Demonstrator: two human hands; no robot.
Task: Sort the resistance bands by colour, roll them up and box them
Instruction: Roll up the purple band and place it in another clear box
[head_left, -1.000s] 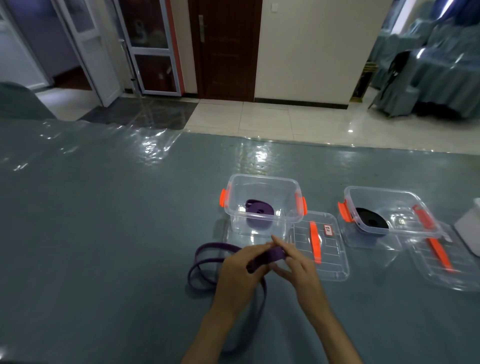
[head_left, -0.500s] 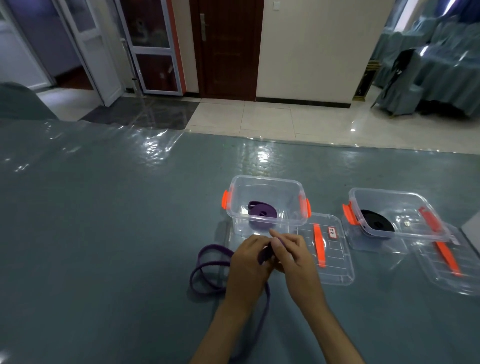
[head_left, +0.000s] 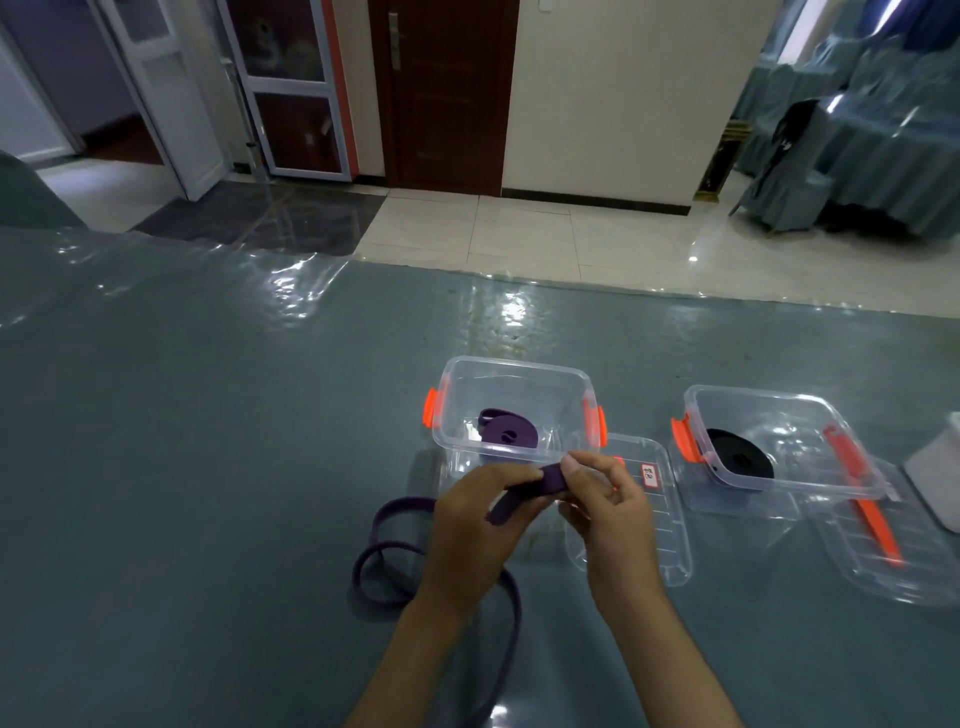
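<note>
My left hand and my right hand both hold one end of a purple resistance band, folded between the fingers just in front of a clear box. The rest of that band trails in loose loops on the table to the left and towards me. A rolled purple band lies inside this box. A second clear box to the right holds a rolled black band.
Two clear lids with orange latches lie flat: one lid under my right hand, another lid at the right. A white object sits at the right edge. The table has a grey-blue cover under shiny plastic film.
My hands have drawn slightly apart, so the folded purple end shows between them again. The loose loops on the table have shifted little.
</note>
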